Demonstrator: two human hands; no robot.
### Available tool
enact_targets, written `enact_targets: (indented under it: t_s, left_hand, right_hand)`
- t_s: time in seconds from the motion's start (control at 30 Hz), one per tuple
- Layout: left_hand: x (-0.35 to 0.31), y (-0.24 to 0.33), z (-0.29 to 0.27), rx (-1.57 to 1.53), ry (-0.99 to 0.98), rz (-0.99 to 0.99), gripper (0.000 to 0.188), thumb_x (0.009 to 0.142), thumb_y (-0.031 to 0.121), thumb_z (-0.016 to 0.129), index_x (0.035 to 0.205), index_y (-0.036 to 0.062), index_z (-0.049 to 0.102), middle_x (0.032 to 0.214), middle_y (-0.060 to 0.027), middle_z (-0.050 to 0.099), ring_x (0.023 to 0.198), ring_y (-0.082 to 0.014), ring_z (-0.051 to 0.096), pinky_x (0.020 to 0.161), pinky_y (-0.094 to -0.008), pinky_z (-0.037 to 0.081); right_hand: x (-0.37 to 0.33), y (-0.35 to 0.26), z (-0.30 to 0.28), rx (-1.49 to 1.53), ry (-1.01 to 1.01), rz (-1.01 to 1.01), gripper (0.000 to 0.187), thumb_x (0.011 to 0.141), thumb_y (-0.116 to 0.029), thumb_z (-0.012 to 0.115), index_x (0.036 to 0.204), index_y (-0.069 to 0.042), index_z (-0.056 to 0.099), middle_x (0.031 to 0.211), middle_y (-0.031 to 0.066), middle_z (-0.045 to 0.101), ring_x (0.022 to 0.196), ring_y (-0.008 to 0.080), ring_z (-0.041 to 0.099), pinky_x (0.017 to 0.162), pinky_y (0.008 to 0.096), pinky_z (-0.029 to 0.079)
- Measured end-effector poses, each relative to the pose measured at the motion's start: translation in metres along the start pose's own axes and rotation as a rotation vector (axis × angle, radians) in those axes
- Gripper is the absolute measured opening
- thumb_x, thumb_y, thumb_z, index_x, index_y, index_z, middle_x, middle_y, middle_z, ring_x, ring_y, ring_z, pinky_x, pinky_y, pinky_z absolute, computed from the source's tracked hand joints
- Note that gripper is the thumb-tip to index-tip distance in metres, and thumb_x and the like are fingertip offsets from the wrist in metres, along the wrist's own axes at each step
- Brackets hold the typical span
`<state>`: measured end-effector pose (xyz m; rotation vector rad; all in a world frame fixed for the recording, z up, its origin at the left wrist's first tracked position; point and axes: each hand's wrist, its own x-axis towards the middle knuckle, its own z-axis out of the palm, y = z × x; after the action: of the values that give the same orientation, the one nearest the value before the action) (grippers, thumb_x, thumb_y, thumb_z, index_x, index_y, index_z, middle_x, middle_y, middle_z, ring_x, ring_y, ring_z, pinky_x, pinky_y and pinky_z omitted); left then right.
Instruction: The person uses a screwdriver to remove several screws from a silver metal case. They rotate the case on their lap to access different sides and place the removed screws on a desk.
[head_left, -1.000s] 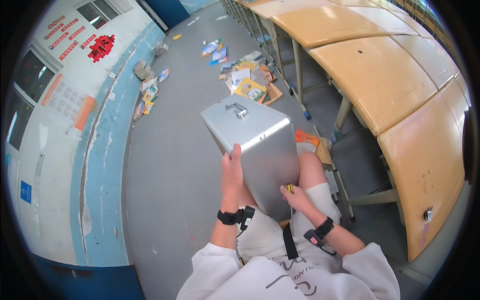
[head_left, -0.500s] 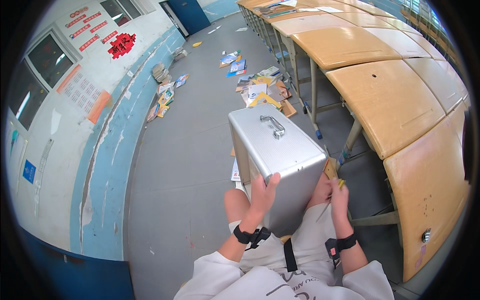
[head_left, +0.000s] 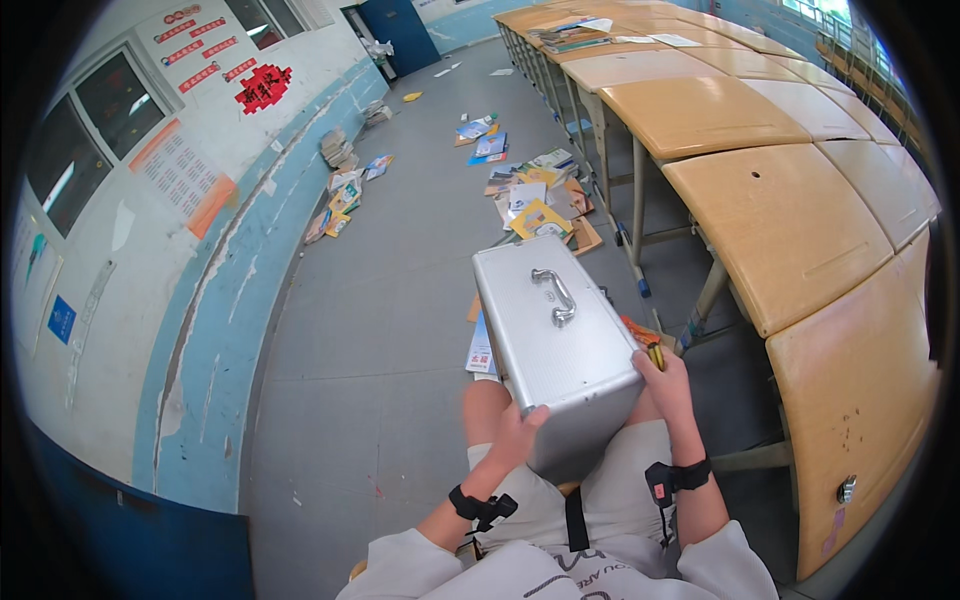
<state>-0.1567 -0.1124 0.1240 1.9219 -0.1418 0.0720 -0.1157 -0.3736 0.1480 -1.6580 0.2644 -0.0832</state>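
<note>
A silver aluminium case with a ribbed top and a metal carrying handle stands between my knees. My left hand grips its near left corner, fingers partly hidden behind the edge. At the near right corner, my right hand touches the case and holds a screwdriver. Only the screwdriver's yellow and black grip shows; its shaft is hidden.
Orange-handled tools or parts lie beyond my right hand. Wooden-topped desks line the right side. Books and papers are scattered on the grey floor ahead; more books lie along the blue and white wall.
My right hand has risen from beside my knee to the case's corner, the screwdriver still in it. The case has turned slightly, and my left hand sits lower on its corner.
</note>
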Motion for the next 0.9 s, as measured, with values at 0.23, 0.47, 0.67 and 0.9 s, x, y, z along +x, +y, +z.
enact_targets:
  t_s: [0.23,0.47,0.67,0.9]
  left_hand:
    - [0.039,-0.002,-0.028,-0.992,0.080,-0.691,0.050,0.093,0.035,0.051,0.129,0.0001,0.050,0.124,-0.0148,0.058,0.116,-0.0275,0.055,0.101,-0.0444,0.042]
    - [0.056,-0.052,-0.003,-0.933,0.124,-0.836,0.048,0.092,0.032,0.054,0.125,-0.0018,0.051,0.128,-0.0154,0.055,0.119,-0.0282,0.052,0.103,-0.0433,0.040]
    - [0.052,-0.066,-0.020,-0.910,0.006,-0.882,0.046,0.093,0.032,0.057,0.125,-0.0002,0.053,0.128,-0.0147,0.056,0.118,-0.0271,0.052,0.104,-0.0435,0.039]
    - [0.079,-0.080,-0.019,-0.785,-0.024,-0.713,0.052,0.095,0.036,0.057,0.130,-0.0020,0.049,0.126,-0.0150,0.057,0.120,-0.0273,0.052,0.104,-0.0414,0.040]
  right_hand:
    - [0.006,-0.071,0.026,0.193,-0.020,-0.319,0.019,0.092,-0.019,0.067,0.095,0.000,0.066,0.072,0.0074,0.059,0.067,0.0118,0.055,0.067,0.0272,0.045]
    - [0.003,-0.138,0.005,0.628,-0.216,-0.364,0.036,0.096,-0.024,0.046,0.116,0.001,0.063,0.094,0.0122,0.069,0.054,0.0081,0.048,0.052,0.0200,0.040]
    - [0.089,0.006,0.055,-0.378,-0.130,-0.299,0.034,0.087,-0.029,0.059,0.095,0.003,0.069,0.083,0.0219,0.068,0.077,0.0334,0.067,0.070,0.0421,0.051]
    - [0.084,0.051,0.058,-0.558,-0.157,-0.117,0.035,0.082,-0.031,0.059,0.090,0.003,0.067,0.087,0.0259,0.067,0.087,0.0390,0.067,0.075,0.0451,0.050]
